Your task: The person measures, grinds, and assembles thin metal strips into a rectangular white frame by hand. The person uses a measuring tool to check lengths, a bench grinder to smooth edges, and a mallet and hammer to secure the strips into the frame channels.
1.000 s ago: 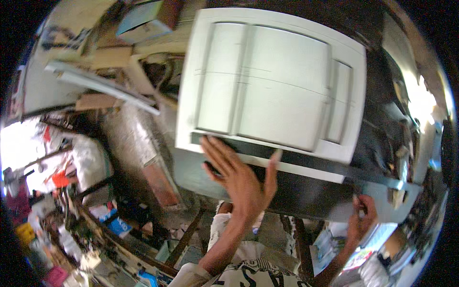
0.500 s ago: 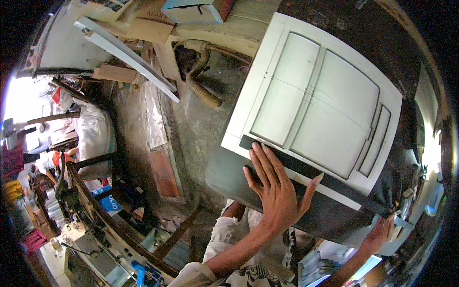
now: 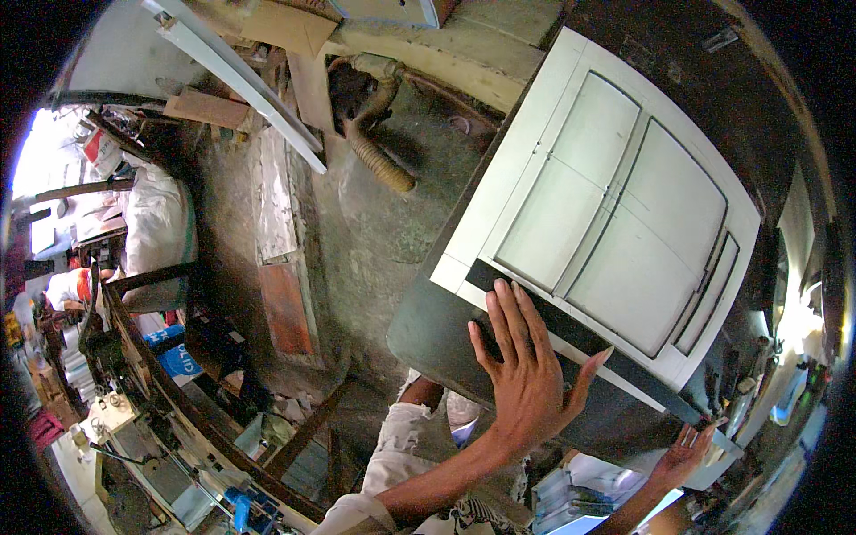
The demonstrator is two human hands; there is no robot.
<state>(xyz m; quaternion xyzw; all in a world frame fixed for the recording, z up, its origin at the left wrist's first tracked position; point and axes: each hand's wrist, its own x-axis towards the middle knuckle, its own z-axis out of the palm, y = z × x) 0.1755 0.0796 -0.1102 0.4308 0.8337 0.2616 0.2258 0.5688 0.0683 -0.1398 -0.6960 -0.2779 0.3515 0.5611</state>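
Note:
A white panel (image 3: 553, 192) with grooved rectangles and thin pencil lines lies on a dark table (image 3: 428, 330). Along its near edge runs a long black strip (image 3: 580, 325), bordered by a narrow white edge piece. My left hand (image 3: 530, 379) rests flat across this strip and edge, fingers spread and thumb out to the right, gripping nothing. At the table's right end my right hand (image 3: 682, 459) has its fingers together, close to the black strip's end and a pale block (image 3: 718, 459). What those fingers hold is too small and blurred to name.
A ribbed hose (image 3: 379, 160) hangs by the wall beyond the table. To the left lean a long white bar (image 3: 241, 85) and a full white sack (image 3: 156, 223). A cluttered bench (image 3: 169, 473) stands at lower left. Another person (image 3: 71, 287) is at far left.
The view has shifted, so panel and table sit slightly further right and lower. My left hand keeps its place on the strip. My right hand remains at the table's right end.

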